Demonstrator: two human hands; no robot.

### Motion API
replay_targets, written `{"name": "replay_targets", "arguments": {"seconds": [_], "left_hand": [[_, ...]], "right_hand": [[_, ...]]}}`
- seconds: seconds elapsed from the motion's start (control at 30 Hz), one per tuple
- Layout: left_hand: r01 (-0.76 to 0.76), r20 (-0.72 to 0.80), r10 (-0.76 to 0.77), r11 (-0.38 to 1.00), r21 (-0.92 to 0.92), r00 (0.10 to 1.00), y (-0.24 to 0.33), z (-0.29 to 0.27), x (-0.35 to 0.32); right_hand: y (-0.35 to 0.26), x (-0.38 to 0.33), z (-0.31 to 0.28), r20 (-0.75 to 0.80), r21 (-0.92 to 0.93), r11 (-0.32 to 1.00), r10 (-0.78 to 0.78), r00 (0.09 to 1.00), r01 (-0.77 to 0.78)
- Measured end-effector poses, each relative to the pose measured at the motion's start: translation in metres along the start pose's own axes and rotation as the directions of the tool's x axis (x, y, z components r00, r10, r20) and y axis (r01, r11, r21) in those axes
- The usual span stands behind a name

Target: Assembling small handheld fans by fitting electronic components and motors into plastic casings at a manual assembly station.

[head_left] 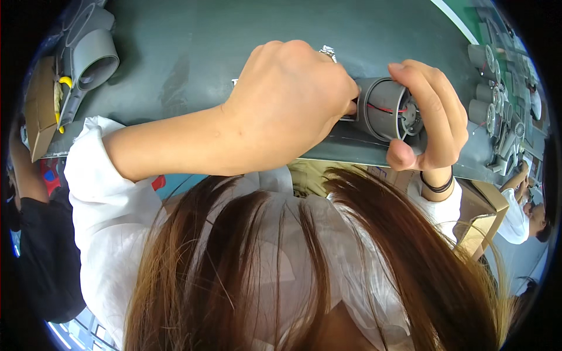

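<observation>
Grey plastic forms the open-ended cylindrical housing (377,117) that I watch between the two bare hands, on its side just beyond the near edge of the dark green table (181,35). From that housing the tabletop stretches away on the far side and broadly leftward. Grey round-mouthed plastic parts (96,58) stand far left of it; a row of similar grey fan-like parts (483,114) limits room at its right.

On the brown cardboard box (483,210) nearer the wearer than the housing, I read nothing reliably.

I see the left hand (293,102) curled tight, fingertips at the housing's left end; what they pinch is hidden from me. The right hand (442,117) is spread in a curve about the open right end; whether it grips, I cannot tell. Red wiring (380,109) shows inside, its ends unclear. Crumpled silvery material (329,52) beyond the housing is partly covered by the left hand.
</observation>
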State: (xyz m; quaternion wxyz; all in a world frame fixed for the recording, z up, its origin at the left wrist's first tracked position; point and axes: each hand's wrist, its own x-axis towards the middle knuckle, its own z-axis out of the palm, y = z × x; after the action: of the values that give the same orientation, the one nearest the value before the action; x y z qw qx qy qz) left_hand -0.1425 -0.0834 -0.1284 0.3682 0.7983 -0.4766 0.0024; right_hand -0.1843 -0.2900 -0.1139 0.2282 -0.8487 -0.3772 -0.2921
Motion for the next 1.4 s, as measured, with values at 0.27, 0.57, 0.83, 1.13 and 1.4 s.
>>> {"name": "replay_targets", "arguments": {"seconds": [0.27,0.57,0.83,1.13,1.4], "left_hand": [[0.215,-0.005,-0.221,0.954,-0.209,0.975,0.004,0.005,0.002],[0.371,0.05,-0.371,0.898,-0.237,0.927,0.011,0.0,0.002],[0.274,-0.11,-0.299,0.942,-0.196,0.948,0.016,0.013,0.002],[0.402,-0.09,-0.428,0.89,-0.214,0.899,0.032,0.013,0.008],[0.314,-0.206,-0.326,0.945,-0.087,0.923,0.036,0.024,0.005]], "right_hand": [[-0.009,-0.002,0.0,0.025,-0.175,0.984,0.038,0.999,-0.033],[-0.009,-0.002,0.003,-0.011,-0.019,0.991,0.134,0.991,-0.135],[-0.008,-0.001,0.003,-0.042,0.003,0.99,0.144,0.989,-0.144],[-0.008,-0.004,-0.003,-0.086,0.024,0.985,0.173,0.981,-0.171],[-0.011,-0.01,0.003,-0.17,0.015,0.986,0.165,0.971,-0.165]]}}
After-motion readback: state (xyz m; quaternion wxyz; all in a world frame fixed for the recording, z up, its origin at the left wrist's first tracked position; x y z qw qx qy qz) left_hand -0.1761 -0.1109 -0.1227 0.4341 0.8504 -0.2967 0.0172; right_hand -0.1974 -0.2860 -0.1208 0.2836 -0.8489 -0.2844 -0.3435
